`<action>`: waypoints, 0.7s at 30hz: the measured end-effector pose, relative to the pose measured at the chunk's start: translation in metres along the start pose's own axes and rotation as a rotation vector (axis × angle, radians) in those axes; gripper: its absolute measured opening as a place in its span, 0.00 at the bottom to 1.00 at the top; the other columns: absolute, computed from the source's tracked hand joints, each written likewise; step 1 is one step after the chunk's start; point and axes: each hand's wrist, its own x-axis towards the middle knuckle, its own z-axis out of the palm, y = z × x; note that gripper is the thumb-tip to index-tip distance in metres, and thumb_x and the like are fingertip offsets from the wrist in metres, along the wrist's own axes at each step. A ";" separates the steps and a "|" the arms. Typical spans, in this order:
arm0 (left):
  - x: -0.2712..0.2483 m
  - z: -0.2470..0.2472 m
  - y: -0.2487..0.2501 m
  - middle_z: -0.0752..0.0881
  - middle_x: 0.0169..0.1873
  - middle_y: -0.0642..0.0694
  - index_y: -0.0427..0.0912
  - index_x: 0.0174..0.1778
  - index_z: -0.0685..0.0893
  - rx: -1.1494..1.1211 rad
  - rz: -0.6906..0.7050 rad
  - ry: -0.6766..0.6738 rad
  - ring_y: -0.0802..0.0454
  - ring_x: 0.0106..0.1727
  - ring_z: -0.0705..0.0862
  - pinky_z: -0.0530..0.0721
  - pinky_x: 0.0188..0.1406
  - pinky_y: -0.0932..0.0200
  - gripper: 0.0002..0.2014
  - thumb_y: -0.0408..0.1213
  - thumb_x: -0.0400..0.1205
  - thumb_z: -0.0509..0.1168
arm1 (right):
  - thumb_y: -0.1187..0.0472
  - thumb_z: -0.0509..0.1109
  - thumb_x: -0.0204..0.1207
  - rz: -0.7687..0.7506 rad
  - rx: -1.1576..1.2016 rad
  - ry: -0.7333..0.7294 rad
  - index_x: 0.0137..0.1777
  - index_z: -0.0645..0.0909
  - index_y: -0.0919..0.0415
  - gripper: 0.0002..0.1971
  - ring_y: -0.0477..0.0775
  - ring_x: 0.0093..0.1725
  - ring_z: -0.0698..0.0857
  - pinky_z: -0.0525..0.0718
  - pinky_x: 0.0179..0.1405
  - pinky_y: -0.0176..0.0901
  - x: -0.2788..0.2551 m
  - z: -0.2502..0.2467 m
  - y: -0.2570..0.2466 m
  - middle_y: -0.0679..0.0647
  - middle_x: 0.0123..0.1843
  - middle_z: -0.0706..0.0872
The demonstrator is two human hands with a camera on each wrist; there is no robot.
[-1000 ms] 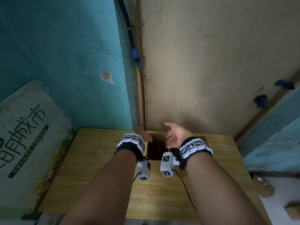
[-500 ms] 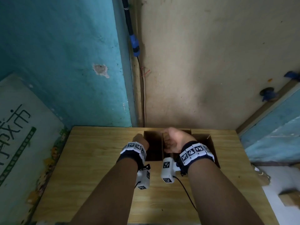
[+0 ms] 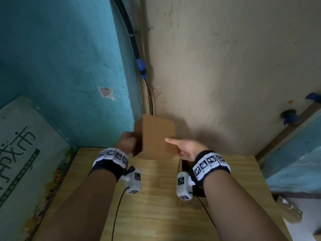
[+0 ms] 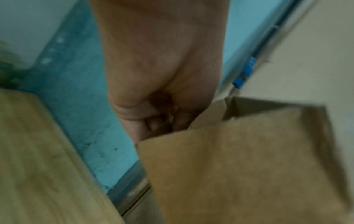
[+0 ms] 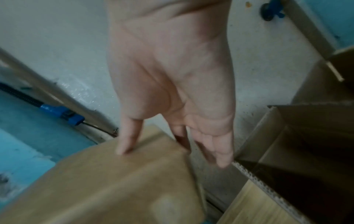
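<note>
A plain brown cardboard box (image 3: 156, 136) hangs tilted in the air above the far edge of the wooden table (image 3: 156, 214), close to the wall corner. My left hand (image 3: 126, 141) grips its left side; in the left wrist view the fingers (image 4: 153, 118) curl over an edge of the box (image 4: 239, 166). My right hand (image 3: 184, 146) holds the lower right corner. Its thumb (image 5: 124, 145) lies flat on the near face of the box (image 5: 114, 181), one finger goes behind the edge, and the other fingers hang straight. The box's far side is hidden.
A second cardboard box (image 3: 184, 164), open and dark inside (image 5: 296, 136), stands on the table under my right wrist. A white board with green lettering (image 3: 20, 153) leans at the left. A black cable with a blue connector (image 3: 142, 70) runs down the wall corner.
Both hands were down at the open boxes on the table; they have since risen, lifting one cardboard box up off the table towards the wall. The camera has also come closer.
</note>
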 end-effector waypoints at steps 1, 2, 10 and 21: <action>-0.002 -0.003 -0.004 0.87 0.32 0.37 0.32 0.38 0.87 -0.127 -0.016 -0.016 0.41 0.36 0.85 0.82 0.24 0.61 0.13 0.20 0.85 0.62 | 0.34 0.82 0.68 -0.016 -0.040 -0.040 0.87 0.66 0.58 0.53 0.62 0.82 0.75 0.77 0.81 0.53 -0.002 0.000 -0.002 0.60 0.85 0.73; -0.007 -0.005 -0.008 0.89 0.31 0.38 0.31 0.41 0.87 -0.238 -0.045 -0.034 0.41 0.34 0.86 0.84 0.25 0.61 0.12 0.19 0.86 0.61 | 0.32 0.84 0.62 -0.039 -0.065 -0.082 0.86 0.67 0.57 0.56 0.62 0.80 0.78 0.77 0.82 0.56 -0.004 0.002 -0.003 0.60 0.84 0.76; -0.018 0.016 -0.014 0.86 0.38 0.36 0.32 0.46 0.85 -0.497 -0.087 -0.039 0.45 0.31 0.87 0.87 0.25 0.60 0.11 0.23 0.89 0.59 | 0.41 0.96 0.44 -0.237 0.068 -0.140 0.86 0.68 0.54 0.68 0.59 0.71 0.87 0.85 0.73 0.68 -0.004 -0.012 0.004 0.56 0.73 0.87; -0.018 -0.008 0.017 0.92 0.62 0.45 0.50 0.57 0.92 -0.512 0.140 -0.025 0.45 0.68 0.88 0.80 0.73 0.46 0.17 0.54 0.76 0.74 | 0.71 0.90 0.57 -0.397 -0.179 -0.100 0.85 0.62 0.43 0.60 0.55 0.74 0.79 0.85 0.67 0.56 -0.013 -0.035 0.028 0.47 0.74 0.80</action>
